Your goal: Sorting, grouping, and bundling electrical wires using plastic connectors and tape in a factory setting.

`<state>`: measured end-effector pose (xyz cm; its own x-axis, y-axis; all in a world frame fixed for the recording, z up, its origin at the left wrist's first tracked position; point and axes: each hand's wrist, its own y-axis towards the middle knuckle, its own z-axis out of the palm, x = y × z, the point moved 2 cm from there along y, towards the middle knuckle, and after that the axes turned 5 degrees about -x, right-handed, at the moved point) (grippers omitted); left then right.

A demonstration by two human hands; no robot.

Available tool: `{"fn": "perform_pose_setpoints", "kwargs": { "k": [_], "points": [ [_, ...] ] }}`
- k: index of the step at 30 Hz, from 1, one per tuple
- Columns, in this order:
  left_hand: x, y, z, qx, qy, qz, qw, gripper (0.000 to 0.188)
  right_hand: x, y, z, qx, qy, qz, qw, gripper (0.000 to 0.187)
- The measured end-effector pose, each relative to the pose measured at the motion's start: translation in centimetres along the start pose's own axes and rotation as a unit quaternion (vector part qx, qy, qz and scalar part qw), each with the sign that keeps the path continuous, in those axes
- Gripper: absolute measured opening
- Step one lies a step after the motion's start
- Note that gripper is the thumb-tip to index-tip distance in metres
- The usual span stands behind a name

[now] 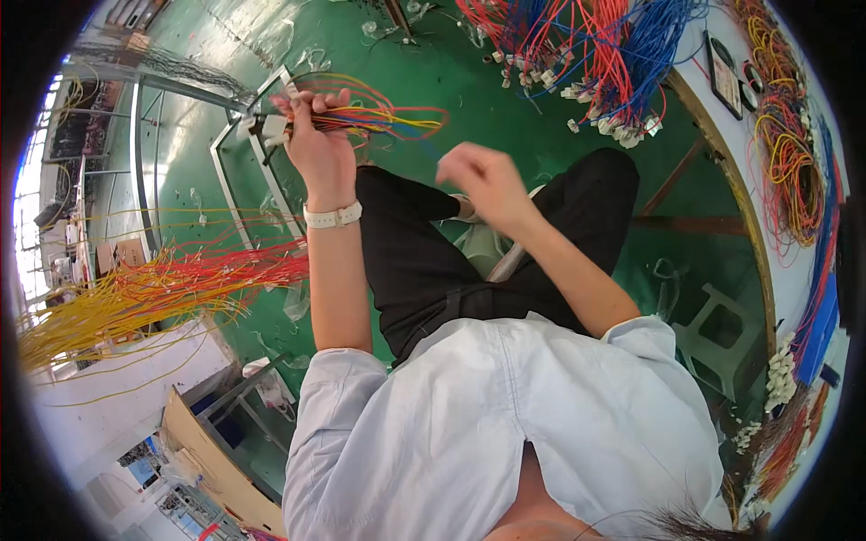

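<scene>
My left hand (317, 126) is raised at the upper left, its fingers closed around a bundle of wires (383, 117) in red, yellow, orange and blue. White connectors (269, 128) stick out on the left side of that hand, and the wires loop out to the right. My right hand (487, 185) is above my knees, apart from the bundle and blurred by motion. Its fingers are curled in; a faint blue streak runs from the bundle toward them, but what they hold is hidden.
Yellow and red wires (180, 279) hang in a thick bunch at the left. Red and blue wires with white connectors (622, 63) hang at the upper right, beside a table (722, 144) with more wires. A metal frame (236, 194) and a plastic stool (722, 338) stand on the green floor.
</scene>
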<state>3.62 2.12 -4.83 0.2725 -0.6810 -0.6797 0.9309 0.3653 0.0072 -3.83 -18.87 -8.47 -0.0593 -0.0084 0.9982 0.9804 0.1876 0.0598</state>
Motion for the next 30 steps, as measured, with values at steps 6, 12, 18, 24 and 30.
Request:
{"fn": "perform_pose_setpoints", "kwargs": {
  "k": [6,12,18,24,30],
  "points": [
    [1.3,-0.7,-0.4,-0.061,0.0,-0.098,0.993,0.025,-1.7,1.0,5.3,0.077,-0.063,-0.276,0.956,0.015],
    [1.9,-5.5,0.6,-0.065,0.062,-0.211,0.973,0.021,-2.5,5.6,2.2,-0.058,-0.191,-0.28,0.939,0.019],
    [3.5,-5.1,1.5,-0.028,0.028,-0.283,0.958,0.018,-2.4,4.8,1.2,-0.121,-0.179,-0.235,0.948,0.031],
    [7.6,-3.6,0.0,-0.011,0.056,-0.186,0.981,0.014,2.1,0.1,0.6,0.145,-0.354,0.031,0.923,0.035],
    [7.2,-4.6,2.5,0.026,0.098,-0.147,0.984,0.016,4.6,1.8,-3.8,-0.138,0.033,-0.084,0.986,0.019]
  ]
}}
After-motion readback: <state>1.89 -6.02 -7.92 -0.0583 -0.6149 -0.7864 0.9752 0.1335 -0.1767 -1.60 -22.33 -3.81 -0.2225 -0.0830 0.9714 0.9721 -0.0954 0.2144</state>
